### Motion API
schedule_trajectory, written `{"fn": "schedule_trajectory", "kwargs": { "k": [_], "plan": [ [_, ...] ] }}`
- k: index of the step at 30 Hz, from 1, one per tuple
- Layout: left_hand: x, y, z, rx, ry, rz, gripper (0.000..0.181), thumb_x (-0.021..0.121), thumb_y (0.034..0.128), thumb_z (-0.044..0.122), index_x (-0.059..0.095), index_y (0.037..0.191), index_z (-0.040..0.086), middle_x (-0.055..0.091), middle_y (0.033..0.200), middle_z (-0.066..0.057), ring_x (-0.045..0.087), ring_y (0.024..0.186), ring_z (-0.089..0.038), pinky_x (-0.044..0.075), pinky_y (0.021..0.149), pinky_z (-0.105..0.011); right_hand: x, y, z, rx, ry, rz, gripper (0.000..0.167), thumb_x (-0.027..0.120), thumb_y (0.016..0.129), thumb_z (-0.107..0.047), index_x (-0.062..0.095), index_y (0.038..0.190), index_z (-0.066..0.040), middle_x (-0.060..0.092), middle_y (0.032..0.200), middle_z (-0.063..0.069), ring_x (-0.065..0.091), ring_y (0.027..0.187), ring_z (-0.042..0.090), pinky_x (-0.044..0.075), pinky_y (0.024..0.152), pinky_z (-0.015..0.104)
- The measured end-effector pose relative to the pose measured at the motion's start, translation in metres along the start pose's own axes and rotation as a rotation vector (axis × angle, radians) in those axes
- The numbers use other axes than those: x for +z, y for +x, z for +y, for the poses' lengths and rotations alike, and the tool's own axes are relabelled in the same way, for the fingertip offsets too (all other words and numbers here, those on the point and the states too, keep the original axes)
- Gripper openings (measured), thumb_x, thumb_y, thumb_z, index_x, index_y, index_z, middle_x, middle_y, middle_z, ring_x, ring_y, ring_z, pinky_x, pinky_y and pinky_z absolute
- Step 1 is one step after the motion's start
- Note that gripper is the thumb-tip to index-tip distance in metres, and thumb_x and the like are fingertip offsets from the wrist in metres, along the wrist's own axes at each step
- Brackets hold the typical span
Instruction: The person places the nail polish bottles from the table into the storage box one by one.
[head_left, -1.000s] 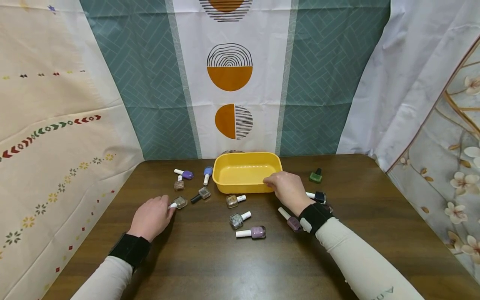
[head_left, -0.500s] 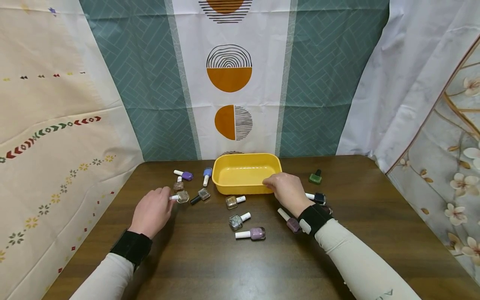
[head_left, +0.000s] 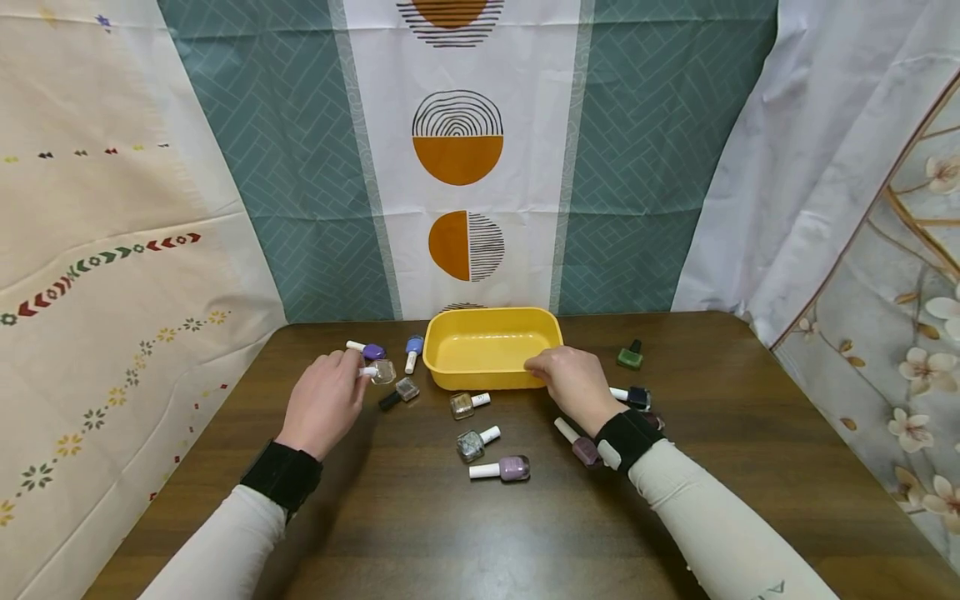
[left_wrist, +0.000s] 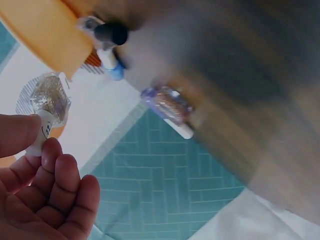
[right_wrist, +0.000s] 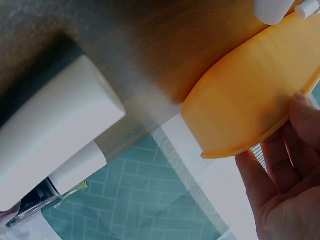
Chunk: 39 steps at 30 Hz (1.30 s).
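My left hand (head_left: 322, 404) pinches the white cap of a clear glitter nail polish bottle (head_left: 383, 372) between thumb and fingers. In the left wrist view that bottle (left_wrist: 51, 97) is lifted off the table, its glass end pointing away from the fingertips. My right hand (head_left: 573, 385) grips the near right rim of a yellow plastic tray (head_left: 483, 381), thumb on one side of the wall and fingers on the other, as the right wrist view shows. Close to the left hand lie a purple nail polish (head_left: 373, 352) and a brownish glitter one (left_wrist: 172, 104), which the hand hides in the head view.
Left of the tray lie a blue polish (head_left: 415, 343) and a black-capped glitter one (head_left: 407, 388). Gold (head_left: 462, 406), silver (head_left: 471, 447) and lilac (head_left: 514, 468) bottles lie in front. Mauve (head_left: 585, 451), dark (head_left: 639, 397) and green (head_left: 630, 358) ones are on the right.
My left hand has raised the clear glitter nail polish and carried it right and away from me, toward the tray. The right hand stays on the tray's rim.
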<state>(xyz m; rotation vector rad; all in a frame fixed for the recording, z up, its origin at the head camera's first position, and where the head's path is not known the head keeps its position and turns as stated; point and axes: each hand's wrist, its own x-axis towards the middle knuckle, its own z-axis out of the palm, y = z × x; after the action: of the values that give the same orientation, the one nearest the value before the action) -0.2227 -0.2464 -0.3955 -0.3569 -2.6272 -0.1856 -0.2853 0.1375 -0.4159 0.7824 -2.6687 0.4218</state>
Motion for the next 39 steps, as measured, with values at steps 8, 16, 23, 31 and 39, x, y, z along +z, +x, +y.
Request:
{"fn": "schedule_trajectory", "kwargs": {
  "k": [8,16,23,31,39],
  "plan": [
    [0.002,0.018,0.014,0.029,-0.003,0.024,0.018,0.080,0.1006,0.007,0.065,0.107,-0.002,0.067,0.093,-0.016,0.060,0.083,-0.034,0.054,0.074,-0.047,0.001,0.001,-0.001,0.005,0.003,0.000,0.019,0.083,0.098,-0.010,0.087,0.117,-0.012,0.083,0.106,0.004,0.077,0.095,0.025,0.065,0.091,0.046],
    [0.005,0.037,0.030,0.063,-0.001,0.048,0.016,0.078,0.1019,0.007,0.066,0.107,-0.001,0.066,0.092,-0.015,0.060,0.085,-0.034,0.055,0.079,-0.045,0.002,0.000,0.002,0.008,0.007,0.011,0.020,0.084,0.098,-0.010,0.087,0.117,-0.012,0.083,0.107,0.005,0.077,0.096,0.025,0.065,0.092,0.046],
    [0.011,0.052,0.041,0.049,0.005,0.006,0.018,0.078,0.1040,0.012,0.067,0.110,-0.001,0.067,0.095,-0.016,0.062,0.089,-0.035,0.056,0.083,-0.047,0.004,0.000,0.002,0.006,0.016,0.013,0.019,0.084,0.098,-0.010,0.087,0.117,-0.013,0.083,0.108,0.005,0.077,0.098,0.025,0.064,0.093,0.047],
    [0.020,0.066,0.049,0.066,0.035,-0.042,0.019,0.077,0.1052,0.015,0.066,0.107,0.001,0.066,0.093,-0.014,0.062,0.088,-0.034,0.057,0.084,-0.046,0.005,0.000,0.001,0.004,0.007,0.007,0.018,0.084,0.098,-0.011,0.087,0.116,-0.013,0.083,0.106,0.004,0.076,0.095,0.024,0.065,0.091,0.046],
    [0.029,0.079,0.060,0.078,0.038,-0.081,0.026,0.078,0.1046,0.017,0.066,0.116,-0.003,0.069,0.100,-0.017,0.066,0.095,-0.037,0.059,0.093,-0.050,0.004,0.000,0.001,0.001,0.003,0.020,0.018,0.084,0.098,-0.011,0.087,0.115,-0.013,0.083,0.104,0.004,0.076,0.093,0.024,0.065,0.090,0.046]
  ]
}}
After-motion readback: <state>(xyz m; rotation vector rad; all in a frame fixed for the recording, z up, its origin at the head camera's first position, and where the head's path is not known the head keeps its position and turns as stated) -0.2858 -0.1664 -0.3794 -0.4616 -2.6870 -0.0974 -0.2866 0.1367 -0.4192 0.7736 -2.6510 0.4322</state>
